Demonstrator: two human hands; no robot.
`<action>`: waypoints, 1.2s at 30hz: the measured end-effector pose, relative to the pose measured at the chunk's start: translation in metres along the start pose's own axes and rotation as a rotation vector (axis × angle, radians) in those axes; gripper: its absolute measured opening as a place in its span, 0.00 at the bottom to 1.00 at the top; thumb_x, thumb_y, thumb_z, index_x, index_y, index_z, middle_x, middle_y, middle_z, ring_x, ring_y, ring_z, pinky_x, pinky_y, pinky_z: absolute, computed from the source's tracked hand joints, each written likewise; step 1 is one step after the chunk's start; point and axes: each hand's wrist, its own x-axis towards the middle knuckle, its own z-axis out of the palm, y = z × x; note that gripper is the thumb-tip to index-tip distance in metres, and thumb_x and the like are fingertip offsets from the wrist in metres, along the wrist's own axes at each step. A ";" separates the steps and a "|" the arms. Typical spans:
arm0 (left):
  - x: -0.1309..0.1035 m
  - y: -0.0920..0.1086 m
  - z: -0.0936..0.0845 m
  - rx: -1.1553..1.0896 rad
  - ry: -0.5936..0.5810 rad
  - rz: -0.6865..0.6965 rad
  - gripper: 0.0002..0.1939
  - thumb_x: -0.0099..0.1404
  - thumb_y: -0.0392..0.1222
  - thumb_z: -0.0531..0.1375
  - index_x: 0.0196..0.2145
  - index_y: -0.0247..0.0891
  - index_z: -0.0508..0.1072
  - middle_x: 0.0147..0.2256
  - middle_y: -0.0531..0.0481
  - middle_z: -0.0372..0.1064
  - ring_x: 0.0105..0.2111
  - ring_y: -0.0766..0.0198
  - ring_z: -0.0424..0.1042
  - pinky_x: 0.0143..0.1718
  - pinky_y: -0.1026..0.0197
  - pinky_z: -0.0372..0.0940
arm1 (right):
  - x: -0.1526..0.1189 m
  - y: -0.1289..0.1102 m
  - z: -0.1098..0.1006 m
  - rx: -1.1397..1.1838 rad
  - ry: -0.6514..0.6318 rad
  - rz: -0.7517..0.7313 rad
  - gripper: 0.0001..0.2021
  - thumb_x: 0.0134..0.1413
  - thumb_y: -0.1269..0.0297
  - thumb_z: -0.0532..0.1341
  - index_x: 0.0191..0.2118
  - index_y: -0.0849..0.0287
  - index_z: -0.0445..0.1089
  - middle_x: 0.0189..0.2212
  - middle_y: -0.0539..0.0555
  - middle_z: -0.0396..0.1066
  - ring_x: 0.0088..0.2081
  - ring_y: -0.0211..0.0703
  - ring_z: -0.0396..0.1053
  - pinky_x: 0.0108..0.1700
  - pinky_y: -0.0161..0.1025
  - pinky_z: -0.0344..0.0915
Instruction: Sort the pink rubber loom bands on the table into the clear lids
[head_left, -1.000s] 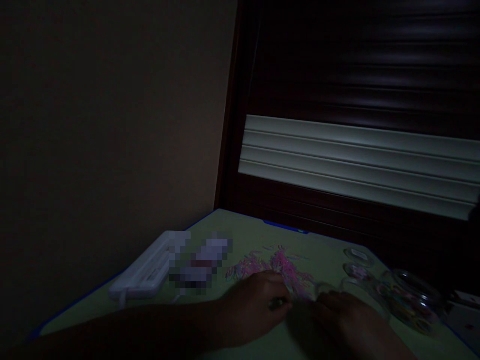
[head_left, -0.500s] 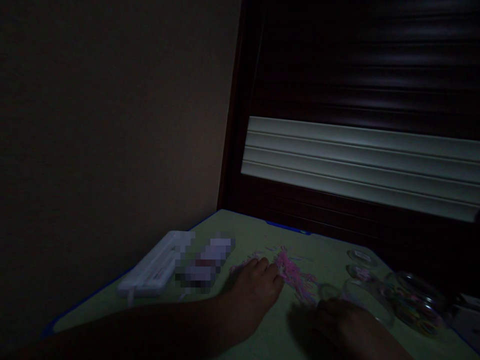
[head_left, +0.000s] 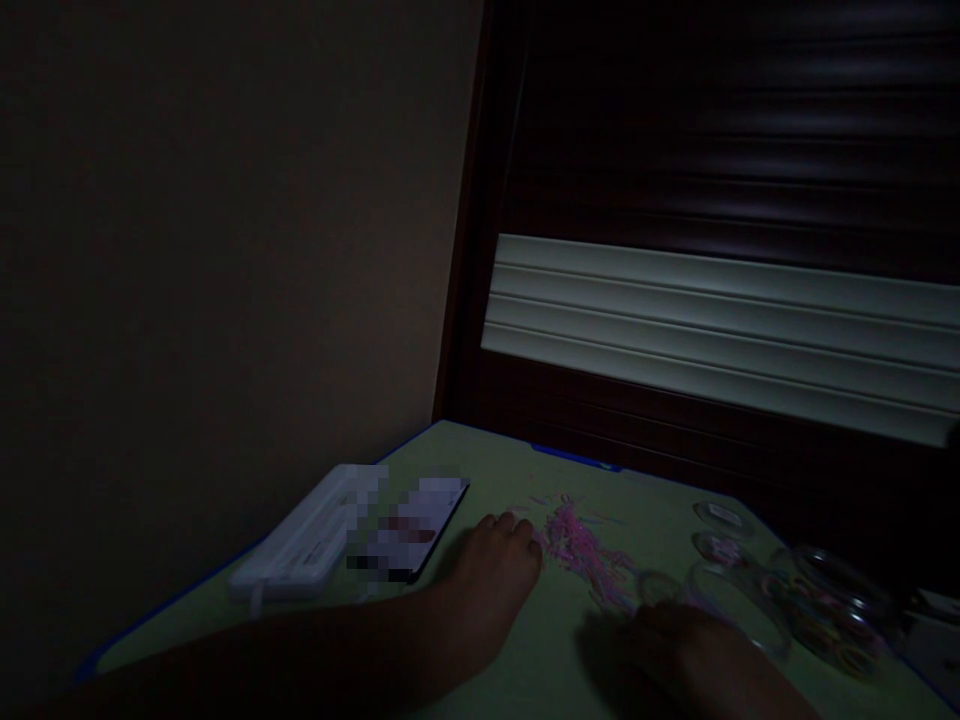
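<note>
A loose pile of tiny pink band-like pieces lies on the pale green table. Just left of it, my left hand rests low over the tabletop, knuckles up and fingers curled under; the fingertips are hidden, so what they hold does not show. At the pile's near right, my right hand is bent downward in deep shadow with its fingers together. Anything pinched in it cannot be made out. Beside that hand is a clear round container lying on the table.
At the right stands a clear jar of colourful bands. Two small clear containers are behind it. On the left lie a phone, partly blurred out, and a long white case. A wall and dark panelling border the table.
My left hand has shifted left, away from the pink pile, uncovering more of its left side. My right hand has stayed almost in place. The view has barely moved.
</note>
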 end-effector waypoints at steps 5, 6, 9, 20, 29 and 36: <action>0.000 -0.001 -0.002 -0.050 -0.019 -0.008 0.15 0.51 0.30 0.58 0.39 0.29 0.70 0.41 0.37 0.66 0.43 0.50 0.64 0.45 0.50 0.59 | -0.003 0.002 0.009 0.017 0.022 0.006 0.08 0.41 0.75 0.58 0.27 0.52 0.68 0.21 0.46 0.69 0.21 0.38 0.66 0.21 0.33 0.55; 0.001 -0.001 -0.001 -0.056 -0.021 -0.011 0.14 0.52 0.30 0.58 0.39 0.29 0.70 0.41 0.37 0.66 0.43 0.50 0.64 0.45 0.50 0.59 | -0.003 0.002 0.010 0.014 0.034 0.003 0.09 0.41 0.75 0.58 0.27 0.52 0.68 0.21 0.46 0.69 0.20 0.37 0.66 0.21 0.32 0.55; 0.003 -0.002 0.002 -0.038 -0.007 -0.009 0.14 0.51 0.30 0.59 0.38 0.27 0.70 0.40 0.36 0.66 0.41 0.49 0.65 0.43 0.49 0.60 | -0.003 0.003 0.011 -0.005 0.072 -0.019 0.09 0.39 0.77 0.57 0.26 0.53 0.68 0.20 0.46 0.68 0.19 0.37 0.65 0.19 0.32 0.54; 0.008 0.002 0.016 0.161 0.060 -0.002 0.10 0.54 0.27 0.56 0.35 0.30 0.71 0.35 0.39 0.68 0.38 0.52 0.65 0.38 0.53 0.60 | -0.003 0.003 0.011 0.001 0.054 -0.015 0.12 0.34 0.79 0.59 0.26 0.53 0.67 0.21 0.45 0.69 0.20 0.38 0.66 0.21 0.32 0.56; 0.008 0.005 0.012 0.188 0.122 0.012 0.09 0.57 0.26 0.53 0.36 0.29 0.70 0.34 0.40 0.68 0.37 0.52 0.65 0.36 0.53 0.60 | -0.004 0.006 0.016 -0.002 0.013 0.007 0.10 0.37 0.77 0.60 0.26 0.53 0.68 0.21 0.46 0.69 0.21 0.38 0.66 0.22 0.32 0.57; 0.008 0.003 0.013 0.198 0.106 0.021 0.09 0.57 0.27 0.54 0.36 0.30 0.70 0.34 0.40 0.68 0.36 0.53 0.65 0.36 0.54 0.60 | -0.003 0.003 0.008 0.018 -0.003 0.017 0.11 0.37 0.78 0.60 0.26 0.52 0.68 0.22 0.46 0.69 0.21 0.37 0.66 0.21 0.31 0.57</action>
